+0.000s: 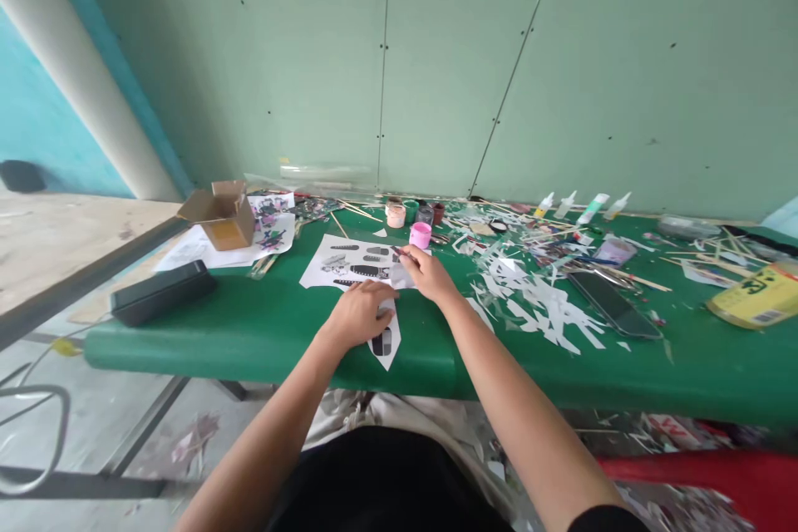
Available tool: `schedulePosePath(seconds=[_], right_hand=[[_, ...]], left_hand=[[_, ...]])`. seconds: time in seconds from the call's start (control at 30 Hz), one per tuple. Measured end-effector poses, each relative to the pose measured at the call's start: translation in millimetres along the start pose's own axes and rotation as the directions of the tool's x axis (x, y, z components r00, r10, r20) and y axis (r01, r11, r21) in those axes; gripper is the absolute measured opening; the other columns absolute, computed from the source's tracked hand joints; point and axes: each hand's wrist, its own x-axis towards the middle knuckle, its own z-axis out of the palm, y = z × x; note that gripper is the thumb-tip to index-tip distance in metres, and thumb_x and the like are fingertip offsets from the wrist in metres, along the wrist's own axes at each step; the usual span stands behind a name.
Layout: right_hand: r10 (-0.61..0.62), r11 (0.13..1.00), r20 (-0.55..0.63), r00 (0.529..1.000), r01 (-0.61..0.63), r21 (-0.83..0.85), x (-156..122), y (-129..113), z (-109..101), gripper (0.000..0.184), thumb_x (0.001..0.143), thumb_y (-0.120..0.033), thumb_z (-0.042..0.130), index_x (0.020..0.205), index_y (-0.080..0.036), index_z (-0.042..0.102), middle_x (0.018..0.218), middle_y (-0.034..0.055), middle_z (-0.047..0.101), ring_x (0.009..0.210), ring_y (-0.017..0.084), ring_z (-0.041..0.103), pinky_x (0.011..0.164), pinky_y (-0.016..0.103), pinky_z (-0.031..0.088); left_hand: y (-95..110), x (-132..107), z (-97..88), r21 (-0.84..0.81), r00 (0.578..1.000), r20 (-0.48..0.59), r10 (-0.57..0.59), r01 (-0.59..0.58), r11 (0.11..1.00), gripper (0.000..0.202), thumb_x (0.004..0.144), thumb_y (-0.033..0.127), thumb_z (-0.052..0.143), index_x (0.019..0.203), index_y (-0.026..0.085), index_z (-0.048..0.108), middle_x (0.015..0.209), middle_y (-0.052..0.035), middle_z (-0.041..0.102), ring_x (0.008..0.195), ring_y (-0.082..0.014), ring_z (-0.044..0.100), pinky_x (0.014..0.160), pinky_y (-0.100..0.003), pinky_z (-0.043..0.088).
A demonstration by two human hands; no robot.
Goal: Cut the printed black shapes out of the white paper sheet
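Note:
My left hand (362,314) lies on a white printed sheet (316,268), its fingers stretched out and its thumb apart. Dark, elongated shapes are printed on that sheet, and a pointed strip of it reaches toward the table's front edge. In my right hand (430,276) the fingers are pinched around a thin dark pen-like tool (396,251); its exact kind is too small to make out. The tool's tip is over the right part of the sheet. Just beyond my right hand stands a pink jar (420,235).
The green-covered table (268,341) bears white paper scraps (529,295) and a dark phone (614,305) to the right. Small glue bottles (592,209) stand at the back. Leftward are a cardboard box (228,224) and a dark grey device (163,293). A yellow container (757,297) lies far right.

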Motion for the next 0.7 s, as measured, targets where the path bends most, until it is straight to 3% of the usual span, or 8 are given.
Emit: schedulePosePath(seconds=[0.1, 0.2, 0.33, 0.5, 0.7], right_hand=[[-0.003, 0.996, 0.005, 1.000, 0.004, -0.086, 1, -1, -1, 0.030, 0.094, -0.037, 0.044, 0.110, -0.023, 0.065, 0.087, 0.0030, 0.073, 0.070, 0.019, 0.066, 0.060, 0.026, 0.044], [-0.061, 0.982, 0.109, 0.992, 0.079, -0.173, 1, -8, -3, 0.028, 0.093, -0.034, 0.048, 0.110, -0.027, 0.069, 0.097, 0.0024, 0.075, 0.080, 0.020, 0.068, 0.065, 0.027, 0.046], [-0.109, 0.931, 0.279, 0.954, 0.197, -0.309, -4, -20, -5, 0.025, 0.091, -0.034, 0.052, 0.104, -0.032, 0.074, 0.090, 0.0009, 0.075, 0.075, 0.021, 0.067, 0.062, 0.028, 0.045], [-0.078, 0.865, 0.350, 0.934, 0.238, -0.442, -16, -29, -6, 0.020, 0.088, -0.033, 0.058, 0.094, -0.033, 0.077, 0.067, 0.0020, 0.070, 0.060, 0.019, 0.063, 0.056, 0.027, 0.042], [0.003, 0.736, 0.445, 0.895, 0.299, -0.608, -20, -42, -10, 0.024, 0.089, -0.029, 0.054, 0.096, -0.031, 0.077, 0.072, 0.0058, 0.071, 0.062, 0.021, 0.065, 0.054, 0.029, 0.041]], left_hand=[[3, -20, 4.0, 0.202, 0.992, 0.126, 0.024, -0.049, 0.978, 0.030, 0.080, 0.020, 0.056, 0.106, 0.025, 0.070, 0.121, -0.0048, 0.068, 0.116, -0.0246, 0.058, 0.107, -0.042, 0.038], [3, -38, 3.0, 0.230, 0.990, 0.140, 0.027, -0.059, 0.971, 0.034, 0.085, 0.022, 0.054, 0.116, 0.027, 0.067, 0.124, -0.0016, 0.067, 0.126, -0.0231, 0.053, 0.113, -0.042, 0.033], [5, -47, -1.2, 0.249, 0.986, 0.164, 0.041, -0.081, 0.965, 0.033, 0.086, 0.020, 0.051, 0.113, 0.029, 0.069, 0.127, 0.0000, 0.066, 0.127, -0.0234, 0.053, 0.112, -0.043, 0.034], [6, -46, -0.9, 0.255, 0.988, 0.153, 0.029, -0.068, 0.964, 0.034, 0.084, 0.018, 0.050, 0.110, 0.029, 0.070, 0.130, 0.0001, 0.064, 0.128, -0.0250, 0.052, 0.112, -0.045, 0.033], [8, -50, 0.8, 0.348, 0.985, 0.169, 0.014, -0.073, 0.935, 0.039, 0.083, 0.015, 0.047, 0.114, 0.028, 0.068, 0.132, -0.0012, 0.062, 0.129, -0.0261, 0.052, 0.112, -0.047, 0.034]])
